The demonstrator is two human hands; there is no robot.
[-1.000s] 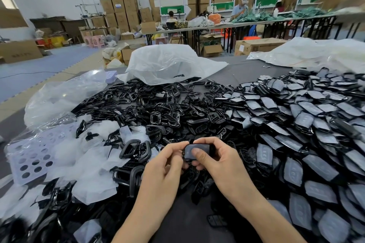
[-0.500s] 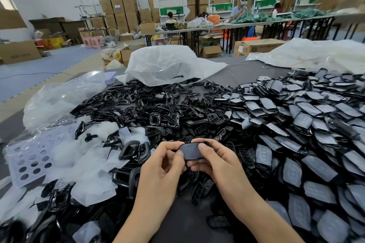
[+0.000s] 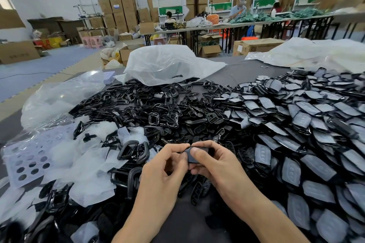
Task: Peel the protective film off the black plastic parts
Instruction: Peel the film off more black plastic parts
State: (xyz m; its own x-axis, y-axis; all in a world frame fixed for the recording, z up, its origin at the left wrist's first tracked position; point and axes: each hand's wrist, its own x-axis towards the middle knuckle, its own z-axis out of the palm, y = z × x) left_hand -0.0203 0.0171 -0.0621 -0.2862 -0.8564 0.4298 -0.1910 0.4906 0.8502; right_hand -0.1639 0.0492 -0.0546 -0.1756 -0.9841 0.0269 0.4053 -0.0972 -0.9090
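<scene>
Head view: where is our black plastic part (image 3: 194, 155)?

Between our 2 hands, above the surface (image 3: 177, 227), long axis left-right. Our right hand (image 3: 215, 163) grips its right end; our left hand (image 3: 162, 175) pinches its left edge, so we'd peel leftward.

Factory packing hall: stacked cardboard boxes (image 3: 120, 14), long worktables (image 3: 246, 25), heaps of black plastic parts (image 3: 296, 116).

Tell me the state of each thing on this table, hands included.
Left hand, pinches top corner of held part.
Right hand, grips the held part, thumb on its face.
Held part, off the table, between both hands.
Right-side parts, film still on, heaped.
Centre frames, bare, heaped.
Film pieces, loose, piled at left.
White bag, crumpled.
</scene>
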